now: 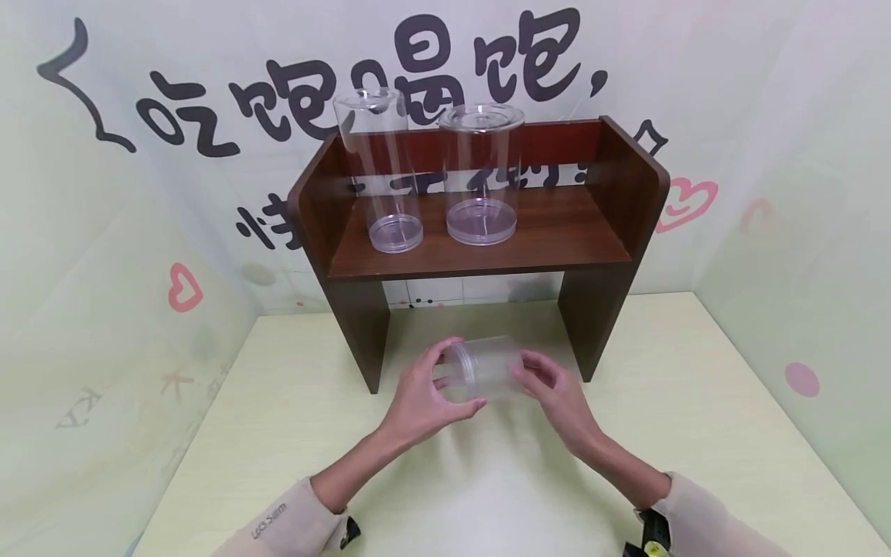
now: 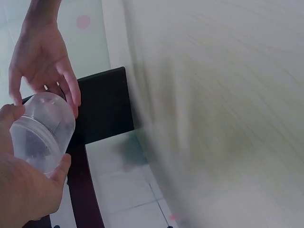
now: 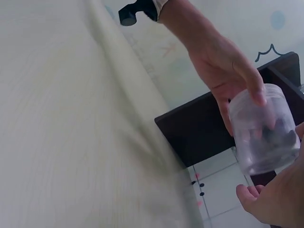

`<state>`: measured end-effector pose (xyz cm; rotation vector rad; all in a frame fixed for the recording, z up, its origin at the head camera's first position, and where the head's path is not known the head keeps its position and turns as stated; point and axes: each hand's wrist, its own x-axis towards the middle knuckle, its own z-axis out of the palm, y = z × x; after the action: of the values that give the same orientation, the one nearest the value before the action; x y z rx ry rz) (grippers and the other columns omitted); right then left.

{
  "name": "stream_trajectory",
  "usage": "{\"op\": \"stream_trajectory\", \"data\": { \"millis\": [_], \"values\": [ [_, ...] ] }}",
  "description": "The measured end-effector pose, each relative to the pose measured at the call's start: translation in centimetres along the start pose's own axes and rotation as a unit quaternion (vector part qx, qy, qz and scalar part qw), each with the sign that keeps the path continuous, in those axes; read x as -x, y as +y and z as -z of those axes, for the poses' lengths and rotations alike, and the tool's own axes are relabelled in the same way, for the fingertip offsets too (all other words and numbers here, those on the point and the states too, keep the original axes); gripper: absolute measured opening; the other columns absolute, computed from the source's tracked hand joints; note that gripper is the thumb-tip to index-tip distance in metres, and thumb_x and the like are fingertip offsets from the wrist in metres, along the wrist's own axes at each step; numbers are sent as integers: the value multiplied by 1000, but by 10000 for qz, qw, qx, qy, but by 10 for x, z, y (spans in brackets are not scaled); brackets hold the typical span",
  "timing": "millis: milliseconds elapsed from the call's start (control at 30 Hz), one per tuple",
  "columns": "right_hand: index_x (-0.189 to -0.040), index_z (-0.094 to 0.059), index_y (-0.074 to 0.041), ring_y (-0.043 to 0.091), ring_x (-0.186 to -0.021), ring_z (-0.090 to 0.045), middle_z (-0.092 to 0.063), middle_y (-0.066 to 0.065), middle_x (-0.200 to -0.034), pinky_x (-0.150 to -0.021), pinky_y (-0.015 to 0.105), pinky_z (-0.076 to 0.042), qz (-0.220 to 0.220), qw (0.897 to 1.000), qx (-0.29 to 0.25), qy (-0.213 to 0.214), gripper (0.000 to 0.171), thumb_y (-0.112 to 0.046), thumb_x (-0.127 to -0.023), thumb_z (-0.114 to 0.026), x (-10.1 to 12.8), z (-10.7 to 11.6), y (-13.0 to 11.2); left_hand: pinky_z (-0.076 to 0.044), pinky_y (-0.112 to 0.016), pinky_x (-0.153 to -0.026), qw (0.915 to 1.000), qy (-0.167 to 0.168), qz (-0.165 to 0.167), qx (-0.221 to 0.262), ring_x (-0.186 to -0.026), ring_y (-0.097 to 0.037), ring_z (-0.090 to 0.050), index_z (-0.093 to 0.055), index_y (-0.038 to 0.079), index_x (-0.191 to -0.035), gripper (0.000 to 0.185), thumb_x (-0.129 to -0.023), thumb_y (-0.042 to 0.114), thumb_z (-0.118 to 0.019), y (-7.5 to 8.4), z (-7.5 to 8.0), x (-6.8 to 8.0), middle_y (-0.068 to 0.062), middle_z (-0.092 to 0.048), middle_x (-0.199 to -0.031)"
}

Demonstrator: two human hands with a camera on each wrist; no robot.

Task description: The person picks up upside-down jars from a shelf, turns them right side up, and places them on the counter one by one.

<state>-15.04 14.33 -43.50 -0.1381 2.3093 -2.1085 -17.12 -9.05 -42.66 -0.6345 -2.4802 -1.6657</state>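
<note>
Between both hands, low in front of the shelf, lies a clear plastic jar [image 1: 493, 367] tilted onto its side, its ridged lid end toward the left. My left hand [image 1: 425, 398] grips that lid end, thumb below and fingers above, also seen in the right wrist view as the left hand [image 3: 221, 66]. At the base end, my right hand [image 1: 565, 398] holds the jar with thumb and fingers around its edge. Seen from the left wrist, the right hand [image 2: 45, 64] has its palm facing the jar [image 2: 45, 128]. The jar's inside shows nothing but blurred reflections.
A dark brown wooden shelf [image 1: 480, 267] stands on the pale table [image 1: 271, 433]. On its board are a tall narrow clear jar [image 1: 395, 232] and a wider clear jar [image 1: 482, 224]. The shelf's side panels rise close behind the hands. Printed cloth walls [image 1: 104, 255] surround the table.
</note>
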Motion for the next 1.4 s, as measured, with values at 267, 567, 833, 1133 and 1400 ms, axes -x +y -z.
{"op": "stream_trajectory", "data": {
  "millis": [267,567,833,1133,1400],
  "values": [
    [-143,-61,0,35,-130,-64,-66,16,-140,-105,32,-57,634,9915,1108,251,51,-20,-99,-76,3,21,7,-65,-36,-88,9984,-92,186,-531,-117,-28,-62,-58,11,-144,86,-69,15,-99,0,22,1,-8,-63,-133],
    [-138,-62,4,24,-114,-71,-68,17,-129,-97,27,-59,1641,9643,1827,990,52,-5,-91,-82,12,44,8,-66,-33,-79,9858,-103,-33,-1678,-108,-28,-67,-59,7,-144,89,-67,25,-100,-5,49,4,-10,-69,-130],
    [-134,-64,6,-13,-105,-59,-69,18,-121,-93,11,-55,2306,9329,2265,1585,55,4,-83,-85,15,71,12,-64,-42,-84,9707,-294,-9,-2386,-110,-29,-68,-58,8,-146,90,-68,30,-98,-8,70,9,-11,-68,-136],
    [-130,-64,10,-17,-105,-58,-69,22,-120,-89,4,-52,2502,9101,2460,2206,55,7,-80,-86,10,98,11,-62,-37,-74,9559,-671,56,-2858,-95,-27,-68,-61,4,-142,87,-66,28,-97,-11,88,16,-12,-70,-117],
    [-129,-65,11,-15,-106,-59,-69,23,-119,-91,4,-51,2686,8990,2424,2467,54,7,-80,-86,-9,106,6,-61,-42,-69,9323,-979,172,-3479,-88,-28,-68,-63,4,-138,85,-63,25,-96,-13,102,20,-15,-69,-113]
  ]
}}
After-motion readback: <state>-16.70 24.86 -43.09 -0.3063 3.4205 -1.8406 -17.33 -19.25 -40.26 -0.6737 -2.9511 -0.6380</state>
